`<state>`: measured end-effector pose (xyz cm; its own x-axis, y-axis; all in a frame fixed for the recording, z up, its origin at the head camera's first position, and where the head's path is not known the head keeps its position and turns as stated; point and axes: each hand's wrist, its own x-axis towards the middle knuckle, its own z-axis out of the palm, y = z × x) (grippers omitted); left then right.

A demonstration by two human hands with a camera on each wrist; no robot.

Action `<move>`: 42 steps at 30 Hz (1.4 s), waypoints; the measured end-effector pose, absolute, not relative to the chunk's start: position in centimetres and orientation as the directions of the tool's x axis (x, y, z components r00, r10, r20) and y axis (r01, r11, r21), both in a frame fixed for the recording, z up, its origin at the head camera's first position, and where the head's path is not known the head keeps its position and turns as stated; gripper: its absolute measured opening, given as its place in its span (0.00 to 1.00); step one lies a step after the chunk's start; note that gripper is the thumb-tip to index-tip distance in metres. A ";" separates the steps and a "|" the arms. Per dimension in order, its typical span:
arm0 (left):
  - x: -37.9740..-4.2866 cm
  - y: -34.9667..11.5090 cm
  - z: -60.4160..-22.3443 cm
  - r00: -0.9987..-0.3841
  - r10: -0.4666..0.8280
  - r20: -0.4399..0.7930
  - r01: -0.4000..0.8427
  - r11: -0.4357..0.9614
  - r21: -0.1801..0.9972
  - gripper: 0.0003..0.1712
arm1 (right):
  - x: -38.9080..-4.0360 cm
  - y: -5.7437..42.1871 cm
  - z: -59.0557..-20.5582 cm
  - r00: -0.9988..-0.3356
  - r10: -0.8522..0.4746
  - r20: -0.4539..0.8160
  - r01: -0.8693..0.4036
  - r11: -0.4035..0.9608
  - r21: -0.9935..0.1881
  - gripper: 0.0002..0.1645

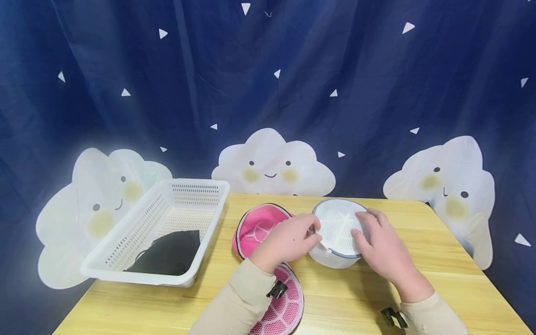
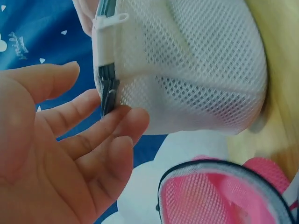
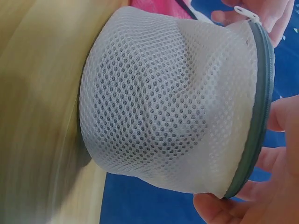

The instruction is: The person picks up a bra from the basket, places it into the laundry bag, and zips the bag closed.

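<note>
A round white mesh laundry bag (image 1: 335,257) with a grey zipper stands on the table, its lid lying over the top. My left hand (image 1: 291,237) is at the bag's left rim; in the left wrist view its fingertips (image 2: 135,121) meet the zipper edge while the thumb stays apart. From the right, my right hand (image 1: 387,249) rests with spread fingers on the lid and rim. The white zipper pull (image 3: 247,14) shows near the left hand in the right wrist view. A pink mesh laundry bag (image 1: 243,239) lies open beside the left hand, partly hidden by it.
The pink bag's round lid (image 1: 289,304) with a white line pattern lies toward me, under the left forearm. A white plastic basket (image 1: 213,223) at the left holds a black cloth item (image 1: 171,253). Behind the wooden table (image 1: 423,242) hangs a dark blue curtain (image 1: 301,93) with clouds.
</note>
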<state>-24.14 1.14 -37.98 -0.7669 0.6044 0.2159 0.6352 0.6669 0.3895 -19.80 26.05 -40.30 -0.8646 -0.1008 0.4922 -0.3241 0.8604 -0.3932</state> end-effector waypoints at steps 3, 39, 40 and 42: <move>-24.0 1.5 -38.3 -0.735 0.651 0.187 0.670 0.656 0.347 0.22 | -19.9 26.4 -40.3 -0.870 -0.103 0.482 -0.312 0.872 -0.377 0.27; -22.5 -3.1 -36.9 -0.722 0.692 -0.007 0.687 0.717 0.117 0.37 | -19.8 24.1 -38.2 -0.812 -0.191 0.551 -0.438 0.824 -0.359 0.22; -22.2 -3.6 -36.6 -0.721 0.693 -0.006 0.690 0.718 0.094 0.36 | -19.9 23.7 -38.2 -0.817 -0.201 0.540 -0.440 0.823 -0.360 0.21; -21.6 -4.8 -35.8 -0.722 0.692 -0.003 0.691 0.721 0.047 0.36 | -20.2 22.6 -38.3 -0.830 -0.219 0.514 -0.445 0.815 -0.371 0.21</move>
<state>-21.60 -4.80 -35.81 -0.7218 0.6921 -0.0027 0.6912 0.7211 0.0473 -20.22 22.64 -38.32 -0.8295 -0.2188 0.5139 -0.4448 0.8152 -0.3709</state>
